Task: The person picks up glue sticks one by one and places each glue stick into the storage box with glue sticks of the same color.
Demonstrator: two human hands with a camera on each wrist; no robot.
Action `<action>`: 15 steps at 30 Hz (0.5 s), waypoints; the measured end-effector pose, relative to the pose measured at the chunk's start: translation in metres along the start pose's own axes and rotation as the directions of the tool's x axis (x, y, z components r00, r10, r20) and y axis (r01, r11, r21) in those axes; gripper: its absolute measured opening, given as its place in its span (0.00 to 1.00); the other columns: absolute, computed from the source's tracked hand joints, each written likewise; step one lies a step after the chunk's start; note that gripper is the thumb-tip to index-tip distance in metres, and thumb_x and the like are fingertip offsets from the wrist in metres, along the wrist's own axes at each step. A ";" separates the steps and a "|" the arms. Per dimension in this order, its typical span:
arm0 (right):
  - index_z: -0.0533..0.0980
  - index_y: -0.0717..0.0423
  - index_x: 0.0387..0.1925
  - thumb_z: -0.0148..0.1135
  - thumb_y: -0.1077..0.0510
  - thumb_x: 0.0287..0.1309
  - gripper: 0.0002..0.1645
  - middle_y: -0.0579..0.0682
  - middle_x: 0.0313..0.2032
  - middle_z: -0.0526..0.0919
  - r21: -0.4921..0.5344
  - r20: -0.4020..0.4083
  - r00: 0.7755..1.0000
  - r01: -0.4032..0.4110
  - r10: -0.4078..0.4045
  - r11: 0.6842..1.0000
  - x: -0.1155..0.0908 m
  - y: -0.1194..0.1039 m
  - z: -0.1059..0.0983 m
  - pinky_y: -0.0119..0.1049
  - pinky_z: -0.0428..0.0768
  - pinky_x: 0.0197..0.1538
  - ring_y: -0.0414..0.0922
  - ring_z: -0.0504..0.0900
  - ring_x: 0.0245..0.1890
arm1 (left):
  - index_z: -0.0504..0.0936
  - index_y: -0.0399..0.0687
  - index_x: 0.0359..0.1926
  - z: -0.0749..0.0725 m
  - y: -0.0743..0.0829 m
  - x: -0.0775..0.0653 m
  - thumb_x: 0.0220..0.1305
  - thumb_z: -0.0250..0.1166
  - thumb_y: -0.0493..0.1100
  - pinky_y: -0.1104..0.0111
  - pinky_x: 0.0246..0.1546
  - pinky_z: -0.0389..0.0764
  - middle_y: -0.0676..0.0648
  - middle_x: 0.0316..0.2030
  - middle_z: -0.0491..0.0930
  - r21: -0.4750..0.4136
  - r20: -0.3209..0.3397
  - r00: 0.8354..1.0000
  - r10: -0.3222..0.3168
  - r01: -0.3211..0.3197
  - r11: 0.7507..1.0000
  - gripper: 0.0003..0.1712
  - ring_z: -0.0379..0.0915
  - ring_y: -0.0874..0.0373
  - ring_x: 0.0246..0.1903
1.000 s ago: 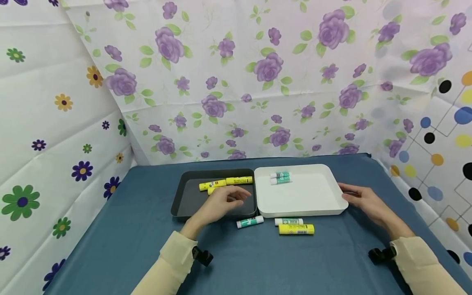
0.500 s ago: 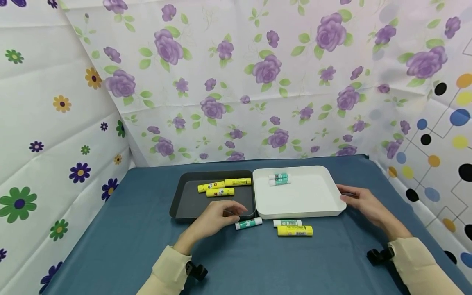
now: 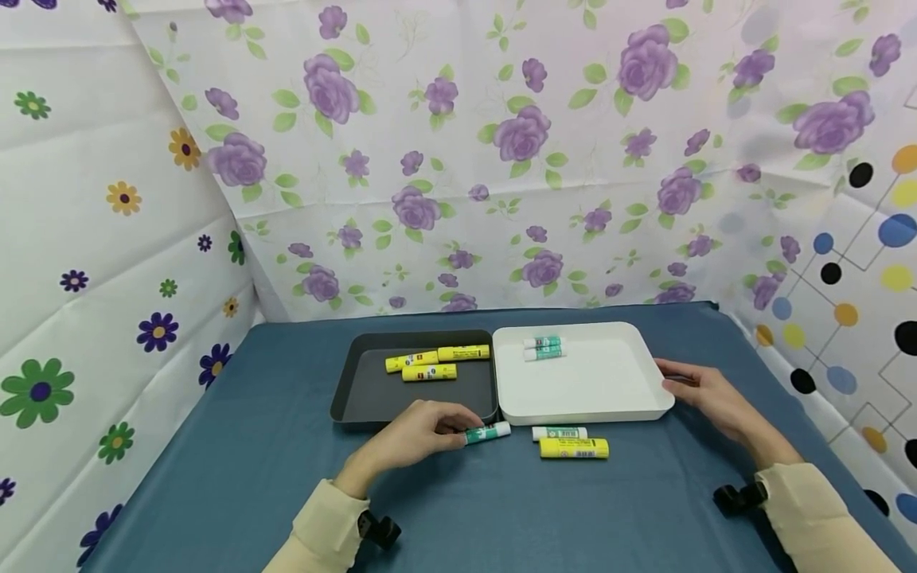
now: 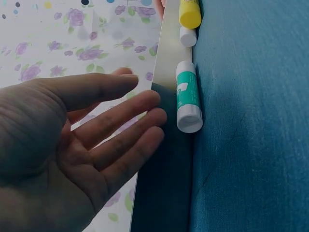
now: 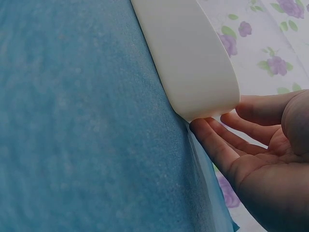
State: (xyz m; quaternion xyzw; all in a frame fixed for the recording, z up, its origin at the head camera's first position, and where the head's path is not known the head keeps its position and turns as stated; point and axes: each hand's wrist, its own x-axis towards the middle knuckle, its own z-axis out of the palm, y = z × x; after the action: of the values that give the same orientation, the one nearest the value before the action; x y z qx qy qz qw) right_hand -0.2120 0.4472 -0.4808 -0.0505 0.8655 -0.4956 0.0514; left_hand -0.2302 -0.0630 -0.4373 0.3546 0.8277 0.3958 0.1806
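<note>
My left hand (image 3: 415, 436) is low over the cloth, its thumb and fingertips at the left end of a green-and-white glue stick (image 3: 489, 433). In the left wrist view the fingers are extended and slightly spread, with a gap between them and that glue stick (image 4: 188, 94). My right hand (image 3: 705, 394) touches the right side of the white tray (image 3: 595, 386); in the right wrist view its fingertips rest against the end wall of the tray (image 5: 198, 72). Right of the first glue stick, another green-and-white glue stick (image 3: 559, 433) lies behind a yellow glue stick (image 3: 574, 448).
A dark grey tray (image 3: 372, 402) adjoins the white one on the left and bears several yellow glue sticks (image 3: 429, 372). Two small green-and-white glue sticks (image 3: 544, 352) lie in the white tray. Blue cloth (image 3: 544, 517) covers the table, with patterned sheets (image 3: 458, 159) hanging around it.
My left hand has moved from over the dark tray down toward the front, to the nearest green-and-white glue stick. The right hand stays at the white tray's side.
</note>
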 end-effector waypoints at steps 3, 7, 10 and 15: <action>0.59 0.63 0.79 0.56 0.47 0.79 0.39 0.70 0.74 0.63 -0.003 -0.003 1.000 -0.005 0.005 1.000 0.000 0.000 0.000 0.24 0.77 0.53 0.22 0.69 0.56 | 0.85 0.50 0.61 0.001 0.001 0.000 0.74 0.65 0.36 0.62 0.55 0.82 0.47 0.56 0.85 0.017 0.015 1.000 -0.013 0.013 1.000 0.17 0.81 0.52 0.57; 0.59 0.62 0.79 0.55 0.46 0.79 0.39 0.70 0.74 0.63 -0.013 -0.006 1.000 -0.012 0.011 1.000 0.000 -0.001 0.000 0.24 0.77 0.53 0.28 0.70 0.59 | 0.85 0.52 0.61 0.002 0.003 0.000 0.74 0.65 0.37 0.62 0.53 0.82 0.49 0.57 0.85 0.044 0.032 0.999 -0.026 0.024 0.999 0.18 0.81 0.55 0.55; 0.59 0.62 0.79 0.55 0.47 0.79 0.39 0.69 0.74 0.63 -0.014 -0.006 1.000 -0.014 0.014 1.000 0.000 -0.001 0.001 0.23 0.77 0.53 0.31 0.71 0.60 | 0.85 0.53 0.62 0.004 0.003 0.000 0.73 0.66 0.37 0.67 0.44 0.80 0.49 0.55 0.85 0.061 0.054 0.998 -0.028 0.024 0.998 0.19 0.81 0.58 0.45; 0.59 0.63 0.79 0.56 0.47 0.79 0.39 0.70 0.74 0.63 -0.005 -0.003 1.000 -0.009 0.009 1.000 0.000 -0.002 0.001 0.23 0.77 0.53 0.23 0.70 0.56 | 0.84 0.54 0.63 0.006 0.003 -0.001 0.73 0.67 0.38 0.70 0.29 0.68 0.49 0.42 0.84 0.082 0.075 0.997 -0.034 0.028 0.996 0.20 0.68 0.57 0.26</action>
State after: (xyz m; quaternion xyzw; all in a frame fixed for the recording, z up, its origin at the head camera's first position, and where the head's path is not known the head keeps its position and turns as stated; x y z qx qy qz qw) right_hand -0.2114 0.4454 -0.4801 -0.0460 0.8671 -0.4933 0.0524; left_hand -0.2246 -0.0591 -0.4391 0.3635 0.8410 0.3450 0.2038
